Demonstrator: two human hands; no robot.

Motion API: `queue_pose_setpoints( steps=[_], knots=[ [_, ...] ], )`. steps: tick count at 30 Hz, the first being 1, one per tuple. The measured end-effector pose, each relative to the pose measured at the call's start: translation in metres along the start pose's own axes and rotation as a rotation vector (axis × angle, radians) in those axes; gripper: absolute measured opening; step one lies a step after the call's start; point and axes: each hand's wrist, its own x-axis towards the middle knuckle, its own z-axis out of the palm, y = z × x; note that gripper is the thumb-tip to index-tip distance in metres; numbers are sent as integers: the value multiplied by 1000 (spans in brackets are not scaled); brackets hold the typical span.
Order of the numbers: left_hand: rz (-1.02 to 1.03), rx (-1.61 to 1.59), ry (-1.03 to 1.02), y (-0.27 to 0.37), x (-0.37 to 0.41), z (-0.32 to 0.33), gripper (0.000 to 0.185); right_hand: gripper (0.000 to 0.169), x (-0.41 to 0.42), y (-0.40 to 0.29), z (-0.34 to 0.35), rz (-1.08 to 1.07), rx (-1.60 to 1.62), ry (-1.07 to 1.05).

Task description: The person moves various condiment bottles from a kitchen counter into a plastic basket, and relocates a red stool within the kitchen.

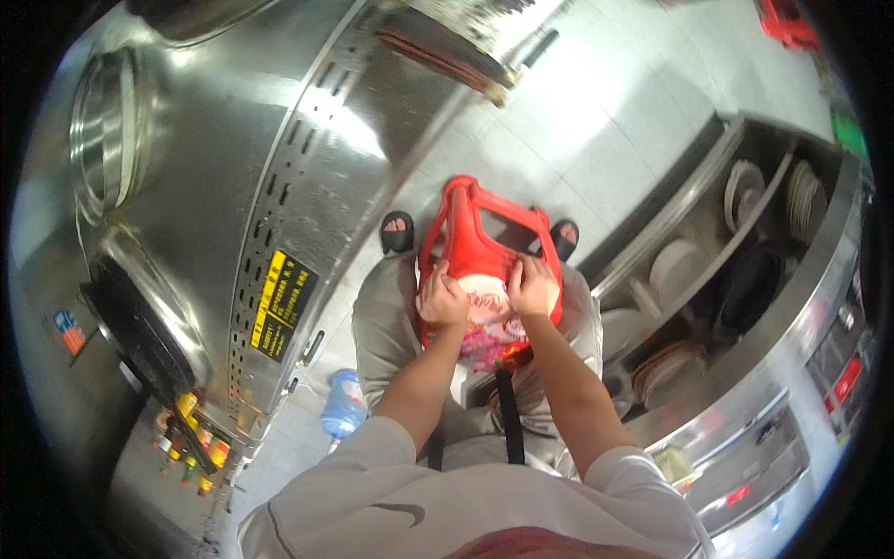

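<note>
A red plastic stool (459,230) is tilted between my knees, its legs pointing away from me. Its round seat (482,297) faces me and bears a pale print with writing and pink flowers. My left hand (443,299) curls over the seat's edge on the left. On the right, my right hand (533,285) grips the same edge, fingers bent over it. Parts of the fingertips are hidden behind the rim. A dark strap (509,419) hangs between my forearms, below the stool.
To the left runs a stainless steel cooking range (202,140) with a wok (150,314) and a warning label (283,306). A blue water bottle (345,405) lies on the floor beside it. Shelves (758,199) at right hold stacked plates (677,272).
</note>
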Motion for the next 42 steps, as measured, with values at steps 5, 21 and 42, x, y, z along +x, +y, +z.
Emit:
queue_pose_setpoints(
  steps=[5, 21, 42],
  knots=[
    [-18, -9, -101, -3, 5, -8, 28, 29, 4, 1, 2, 16, 33, -139],
    [-45, -107, -13, -39, -56, -17, 30, 19, -31, -66, 52, -566, 140, -303],
    [-144, -281, 233, -51, -83, -17, 9, 32, -54, -37, 86, -592, -41, -296]
  ],
)
